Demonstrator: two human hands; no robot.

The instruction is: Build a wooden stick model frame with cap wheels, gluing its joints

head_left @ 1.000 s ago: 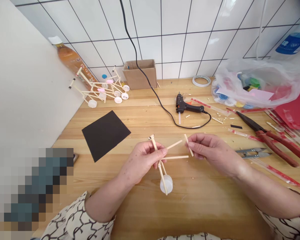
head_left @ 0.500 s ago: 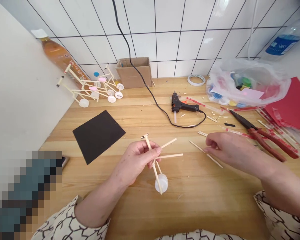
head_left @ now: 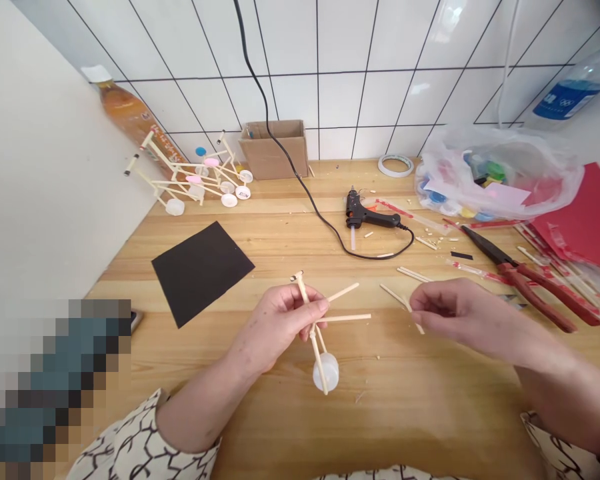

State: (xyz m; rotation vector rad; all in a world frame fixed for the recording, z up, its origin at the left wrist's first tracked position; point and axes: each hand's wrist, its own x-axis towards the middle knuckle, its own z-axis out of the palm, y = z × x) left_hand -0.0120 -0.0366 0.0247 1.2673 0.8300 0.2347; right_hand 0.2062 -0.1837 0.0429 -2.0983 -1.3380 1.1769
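Observation:
My left hand (head_left: pixel 280 327) is closed round a small frame of thin wooden sticks (head_left: pixel 325 313) with a white bottle cap (head_left: pixel 326 372) glued at its lower end, held just above the wooden table (head_left: pixel 290 427). Two sticks of the frame point right. My right hand (head_left: pixel 455 313) hovers to the right of it, fingers pinched on a loose wooden stick (head_left: pixel 397 298) that slants across the table. Another pair of loose sticks (head_left: pixel 414 274) lies just beyond.
A black glue gun (head_left: pixel 370 215) with its cord lies mid-table. Red-handled pliers (head_left: pixel 530 275) lie at right beside red paper (head_left: pixel 585 213) and a plastic bag of caps (head_left: pixel 495 173). Black square sheet (head_left: pixel 200 267), finished stick models (head_left: pixel 195 180), cardboard box (head_left: pixel 273 148), tape roll (head_left: pixel 399 164).
My right hand left the frame, dropped the short stick it held, reached right to the table and now pinches a longer loose stick. My left hand kept holding the frame nearly still.

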